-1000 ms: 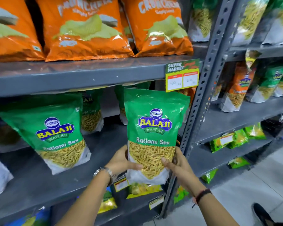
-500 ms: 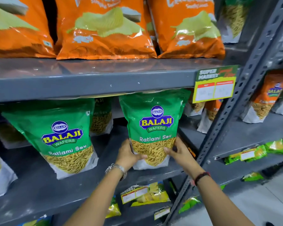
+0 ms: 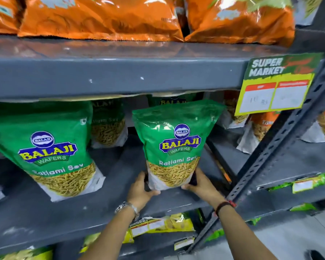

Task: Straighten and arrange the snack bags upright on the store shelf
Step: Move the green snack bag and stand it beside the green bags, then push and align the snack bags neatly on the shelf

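Observation:
A green Balaji Ratlami Sev bag [image 3: 176, 143] stands upright on the grey middle shelf [image 3: 68, 212], right of centre. My left hand [image 3: 141, 188] grips its lower left corner and my right hand [image 3: 199, 184] grips its lower right corner. A second green Ratlami Sev bag [image 3: 51, 152] stands to the left, leaning a little to the left. Two more green bags [image 3: 108, 126] stand further back on the same shelf, partly hidden.
Orange chip bags [image 3: 101, 17] fill the shelf above. A yellow price tag [image 3: 274, 87] hangs from that shelf's edge by the slotted upright post [image 3: 281, 139]. Orange and white bags [image 3: 255, 132] sit in the bay to the right. Yellow and green packets [image 3: 161, 226] lie on lower shelves.
Both hands have carried the green bag from in front of the shelf edge inward and set its base down on the middle shelf. The camera has moved closer.

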